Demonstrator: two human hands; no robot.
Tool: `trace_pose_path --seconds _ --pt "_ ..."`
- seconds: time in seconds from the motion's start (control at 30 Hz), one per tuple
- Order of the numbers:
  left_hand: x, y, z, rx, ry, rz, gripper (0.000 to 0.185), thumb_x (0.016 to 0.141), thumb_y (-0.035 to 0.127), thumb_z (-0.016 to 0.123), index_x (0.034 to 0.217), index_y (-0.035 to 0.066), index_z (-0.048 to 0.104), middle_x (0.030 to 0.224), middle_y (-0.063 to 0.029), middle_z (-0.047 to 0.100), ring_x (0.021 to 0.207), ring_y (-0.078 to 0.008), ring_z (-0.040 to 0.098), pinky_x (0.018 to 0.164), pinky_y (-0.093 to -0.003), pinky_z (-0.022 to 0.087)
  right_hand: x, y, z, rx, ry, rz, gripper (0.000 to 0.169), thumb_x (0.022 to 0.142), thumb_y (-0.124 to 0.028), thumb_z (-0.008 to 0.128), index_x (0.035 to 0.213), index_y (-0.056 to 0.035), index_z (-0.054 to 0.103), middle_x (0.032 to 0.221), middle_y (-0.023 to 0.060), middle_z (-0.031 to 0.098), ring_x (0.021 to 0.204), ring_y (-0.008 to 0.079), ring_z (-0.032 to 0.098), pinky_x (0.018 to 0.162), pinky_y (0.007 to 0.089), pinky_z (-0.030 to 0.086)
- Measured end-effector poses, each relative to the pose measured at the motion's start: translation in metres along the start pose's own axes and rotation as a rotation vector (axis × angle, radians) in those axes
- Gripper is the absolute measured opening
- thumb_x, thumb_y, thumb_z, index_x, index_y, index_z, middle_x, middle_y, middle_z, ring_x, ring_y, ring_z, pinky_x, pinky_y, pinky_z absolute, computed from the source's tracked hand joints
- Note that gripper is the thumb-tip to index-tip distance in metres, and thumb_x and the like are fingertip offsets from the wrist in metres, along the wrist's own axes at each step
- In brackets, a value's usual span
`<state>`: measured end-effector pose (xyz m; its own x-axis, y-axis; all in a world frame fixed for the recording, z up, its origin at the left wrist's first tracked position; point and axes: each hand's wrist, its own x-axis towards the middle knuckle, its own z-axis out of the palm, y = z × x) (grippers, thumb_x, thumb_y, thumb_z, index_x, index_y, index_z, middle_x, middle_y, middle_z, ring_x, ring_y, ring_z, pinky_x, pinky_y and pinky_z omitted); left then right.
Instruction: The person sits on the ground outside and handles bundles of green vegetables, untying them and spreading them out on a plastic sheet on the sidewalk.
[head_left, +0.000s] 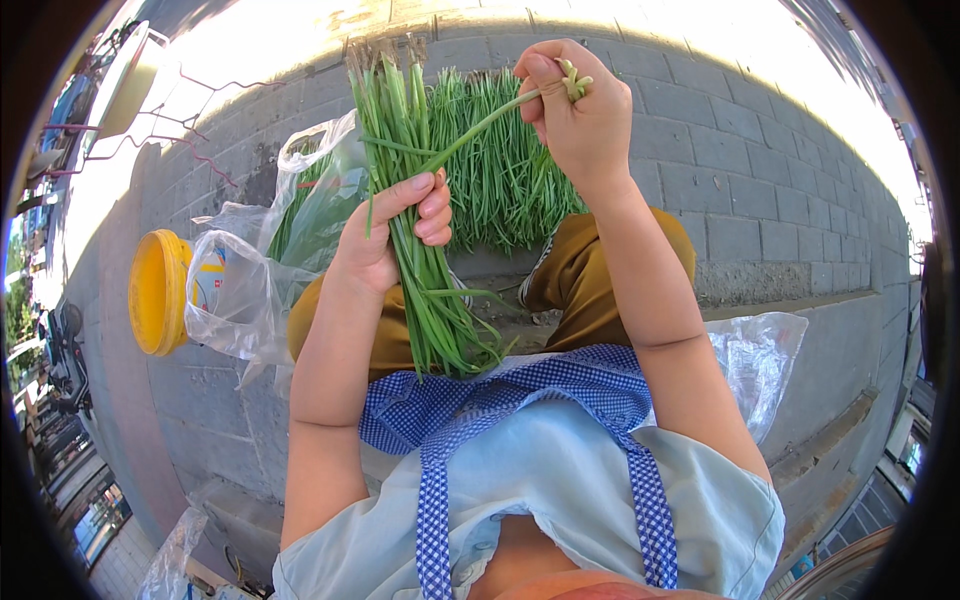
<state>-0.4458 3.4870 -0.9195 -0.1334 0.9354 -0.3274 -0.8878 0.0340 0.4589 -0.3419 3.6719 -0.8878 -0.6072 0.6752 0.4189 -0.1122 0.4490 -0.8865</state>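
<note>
A bunch of long green stalks, probably Chinese chives (431, 300), is gripped upright in my left hand (397, 225), its pale, soil-stained root ends pointing away from me and its leaf tips over my blue checked apron (510, 390). My right hand (574, 109) pinches the knotted end of a thicker green stem or strand (491, 120), stretched taut from the bunch beside my left thumb. Beyond my hands a wide row of similar green stalks (495, 165) lies on the paving between and past my knees.
Clear plastic bags (240, 292), one with more green stalks inside, stand at the left beside a yellow bucket (157, 292). Another clear plastic bag (757, 360) lies by my right side. A pale tub (131, 82) and bent metal wires (172, 116) are at the upper left.
</note>
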Motion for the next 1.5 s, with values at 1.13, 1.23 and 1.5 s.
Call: trace_pose_path --seconds 1.13,1.23,1.5 --pt "0.006 -0.017 0.017 0.305 0.289 0.224 0.020 0.084 0.012 0.065 0.098 0.001 0.058 0.076 -0.0049 0.059 0.061 -0.0144 0.055 0.055 -0.0263 0.044 -0.010 -0.011 0.012 0.118 -0.242 0.323 0.020 0.077 -0.017 0.072 0.082 0.0012 0.065 0.065 -0.0010 0.056 0.059 0.0051 0.046 0.054 0.0227 0.037" --pt "0.003 -0.011 0.014 0.384 0.279 0.284 0.019 0.084 0.012 0.065 0.096 0.000 0.057 0.076 -0.0062 0.058 0.060 -0.0142 0.053 0.053 -0.0259 0.043 -0.008 -0.005 0.008 0.318 -0.199 0.368 0.014 0.080 -0.011 0.070 0.084 0.0013 0.065 0.063 -0.0035 0.053 0.053 0.0021 0.040 0.047 0.0194 0.028" --pt "0.001 -0.013 0.015 0.561 0.434 0.435 0.020 0.079 0.005 0.069 0.095 0.001 0.058 0.075 -0.0050 0.059 0.062 -0.0129 0.054 0.053 -0.0266 0.045 0.034 0.007 -0.048 0.633 0.153 0.189 0.011 0.087 -0.007 0.058 0.088 0.0026 0.064 0.061 -0.0005 0.050 0.050 0.0039 0.035 0.044 0.0182 0.024"
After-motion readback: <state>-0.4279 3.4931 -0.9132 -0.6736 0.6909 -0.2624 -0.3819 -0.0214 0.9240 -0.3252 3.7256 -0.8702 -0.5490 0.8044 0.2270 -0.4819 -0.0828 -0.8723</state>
